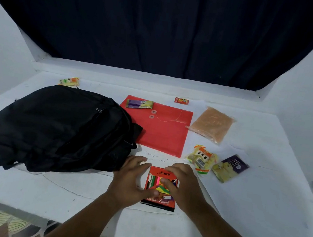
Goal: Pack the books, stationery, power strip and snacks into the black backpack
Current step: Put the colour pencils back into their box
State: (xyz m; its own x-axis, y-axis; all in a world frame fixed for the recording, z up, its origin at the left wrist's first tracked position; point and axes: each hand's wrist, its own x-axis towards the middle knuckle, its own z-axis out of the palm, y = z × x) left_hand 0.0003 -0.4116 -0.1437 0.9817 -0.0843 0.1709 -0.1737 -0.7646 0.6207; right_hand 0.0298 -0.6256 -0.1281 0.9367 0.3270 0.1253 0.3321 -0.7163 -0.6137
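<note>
White table point(239, 204) w/ dark curtain point(161, 32) behind. Black backpack point(54, 127) lies at left, red folder point(162, 130) just beside it to the right. Colour pencil box point(160, 196) flat near front edge, btwn both hands: left hand point(127, 181) curls on its left side, right hand point(181, 184) fingers curl over the top & window, both gripping it.

There is only the one view, from a wide-angle camera worn on the person's head. It looks forward and steeply down onto the white cloth-covered table point(239, 204), close enough that both forearms rise from the bottom edge. Beyond the table it faces a dark navy curtain point(161, 32), whose edges bow outward with the lens.
</note>
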